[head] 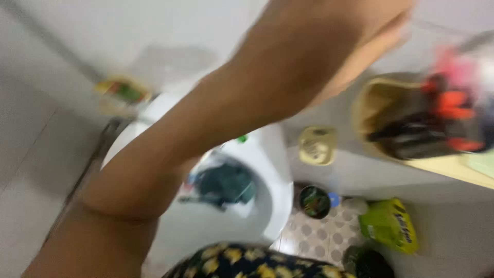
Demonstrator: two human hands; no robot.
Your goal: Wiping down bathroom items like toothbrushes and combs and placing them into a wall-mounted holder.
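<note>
Blurred view. One bare arm crosses from 7 to 1 o'clock; its hand leaves frame, fingers cannot be told. White washing tub at centre holds dark teal laundry. Risk: the sweeping arm clips the beige basket at 2 o'clock.

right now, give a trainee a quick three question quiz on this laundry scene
1. True or false: the washer holds clothes.
2. What colour is the bag on the floor? A red, B yellow-green, C blue
3. Fill in: an arm crosses above the ____.

Key: 1 true; 2 B; 3 washer. Neither hand is in view.
</note>
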